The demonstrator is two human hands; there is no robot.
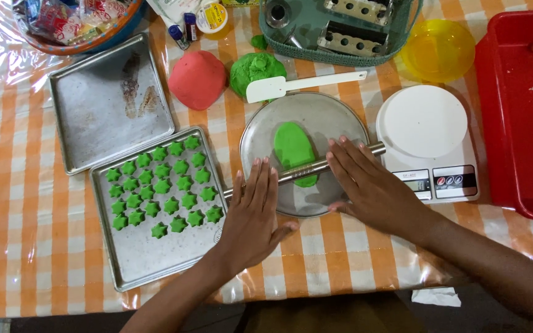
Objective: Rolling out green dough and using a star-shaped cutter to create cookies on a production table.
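Checked counter (26, 203): a metal rolling pin (316, 166) is pressed over flattened green dough (291, 145) on a round tray (334, 117) by left hand (254, 209) and right hand (365, 182), both flat, fingers spread.

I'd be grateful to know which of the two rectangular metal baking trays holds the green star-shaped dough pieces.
The nearer rectangular metal tray, beside the left hand, holds the green star-shaped dough pieces. The farther tray carries only smears.

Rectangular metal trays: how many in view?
2. The upper tray at top left, stained; the lower tray beside it, holding green dough stars. None appears hidden.
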